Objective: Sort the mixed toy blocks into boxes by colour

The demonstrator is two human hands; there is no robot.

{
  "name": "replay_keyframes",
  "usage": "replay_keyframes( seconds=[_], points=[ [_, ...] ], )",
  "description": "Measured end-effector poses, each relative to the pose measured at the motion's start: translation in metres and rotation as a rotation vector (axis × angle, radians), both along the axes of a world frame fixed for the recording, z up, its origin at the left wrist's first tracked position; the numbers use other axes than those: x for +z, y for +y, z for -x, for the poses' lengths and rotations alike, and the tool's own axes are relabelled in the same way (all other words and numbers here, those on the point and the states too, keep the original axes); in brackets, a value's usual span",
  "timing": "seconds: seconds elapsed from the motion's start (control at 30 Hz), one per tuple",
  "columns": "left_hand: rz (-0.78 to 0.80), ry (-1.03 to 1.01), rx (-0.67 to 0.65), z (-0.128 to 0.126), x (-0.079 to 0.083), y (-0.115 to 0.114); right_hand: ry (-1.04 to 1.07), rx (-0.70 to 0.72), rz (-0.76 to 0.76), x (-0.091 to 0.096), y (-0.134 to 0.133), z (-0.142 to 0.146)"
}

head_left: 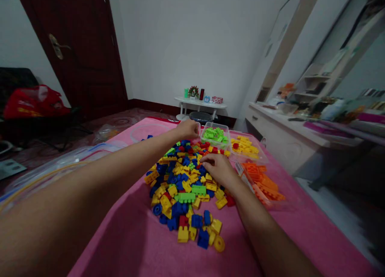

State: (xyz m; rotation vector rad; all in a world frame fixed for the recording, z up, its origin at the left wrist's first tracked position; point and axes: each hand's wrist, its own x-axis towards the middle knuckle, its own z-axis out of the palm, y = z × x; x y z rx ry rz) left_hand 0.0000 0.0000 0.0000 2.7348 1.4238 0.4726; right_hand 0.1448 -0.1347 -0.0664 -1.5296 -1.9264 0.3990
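Note:
A heap of mixed toy building blocks [183,185], yellow, blue, red and green, is spread over the pink cloth. At its far side, my left hand [189,129] is closed in a fist beside the clear box of green blocks [214,136]; whatever it holds is hidden. My right hand [219,168] reaches into the right part of the heap, fingers bent and tips drawn together among the blocks. What lies between those fingertips is too small to make out. Yellow blocks [245,146] fill another clear tray behind the right hand.
Orange blocks [263,182] lie in a clear container right of my right forearm. Clear plastic bags [72,160] rest along the left edge of the pink cloth [129,237]. A white side table [201,102] stands by the wall, and a cluttered desk [288,124] is on the right.

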Motion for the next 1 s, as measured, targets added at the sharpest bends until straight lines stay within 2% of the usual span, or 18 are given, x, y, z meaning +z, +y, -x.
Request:
replay_keyframes(
  seconds=[0.07,0.17,0.33,0.47,0.6,0.83,0.9,1.0],
  points=[
    [-0.038,0.126,0.09,0.005,0.0,-0.021,-0.022,0.0,-0.01,0.0,-0.001,0.001],
    [-0.056,0.227,0.151,0.012,-0.009,-0.05,-0.067,-0.005,-0.019,0.001,-0.002,0.004],
    [-0.02,0.195,0.241,0.02,-0.032,-0.078,-0.104,0.03,-0.026,0.001,-0.005,0.006],
    [-0.03,0.076,0.243,0.025,-0.042,-0.084,-0.101,0.052,-0.032,0.001,-0.006,0.008],
    [-0.042,-0.034,0.213,0.033,-0.048,-0.084,-0.079,0.07,-0.153,0.001,-0.007,0.012],
    [-0.043,-0.24,0.213,0.041,-0.04,-0.079,-0.075,0.089,-0.174,-0.003,-0.006,0.015],
    [-0.013,-0.223,0.144,0.04,-0.039,-0.08,-0.079,0.101,-0.174,-0.003,-0.006,0.015],
    [-0.014,-0.061,0.066,0.036,-0.042,-0.085,-0.074,0.096,-0.189,-0.003,-0.006,0.014]
  ],
)
